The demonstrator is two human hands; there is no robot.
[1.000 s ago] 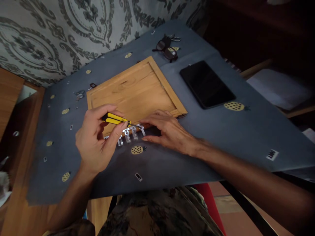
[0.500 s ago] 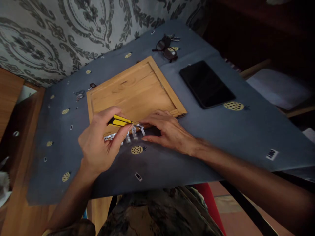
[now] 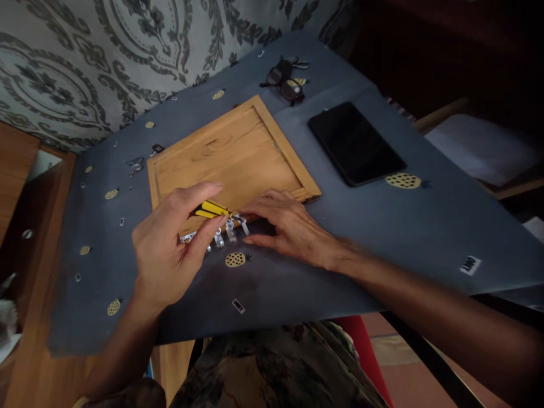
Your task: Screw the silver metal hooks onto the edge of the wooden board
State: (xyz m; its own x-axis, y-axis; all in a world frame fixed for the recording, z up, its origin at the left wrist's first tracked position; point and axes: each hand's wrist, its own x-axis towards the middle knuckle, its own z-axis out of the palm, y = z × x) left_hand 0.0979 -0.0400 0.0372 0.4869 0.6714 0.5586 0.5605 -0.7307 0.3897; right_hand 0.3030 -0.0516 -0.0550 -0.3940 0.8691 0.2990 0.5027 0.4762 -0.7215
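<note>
My left hand [image 3: 170, 243] is closed round a yellow and black screwdriver [image 3: 212, 209], its tip pointing right at the hooks. Several small silver metal hooks [image 3: 230, 231] sit in a row along the near edge of a framed wooden panel [image 3: 216, 156]. The screwdriver's tip touches or nearly touches the rightmost hook [image 3: 243, 224]; which one is hard to make out. Beside that hook rests my right hand [image 3: 289, 226], fingers stretched over the panel's near edge, thumb apart from them near the hook's lower end. Part of the hook row is hidden behind my left hand.
On the blue pineapple-print tablecloth [image 3: 365, 238] lie a black tablet [image 3: 356, 144] to the right and glasses [image 3: 284, 85] with keys [image 3: 297, 63] at the back. Small metal pieces [image 3: 135, 165] lie left of the panel. A patterned curtain [image 3: 148, 45] hangs behind.
The whole view has shifted slightly. My left hand has tilted a little around the screwdriver, while its tip stays by the rightmost hook. My right hand has hardly moved.
</note>
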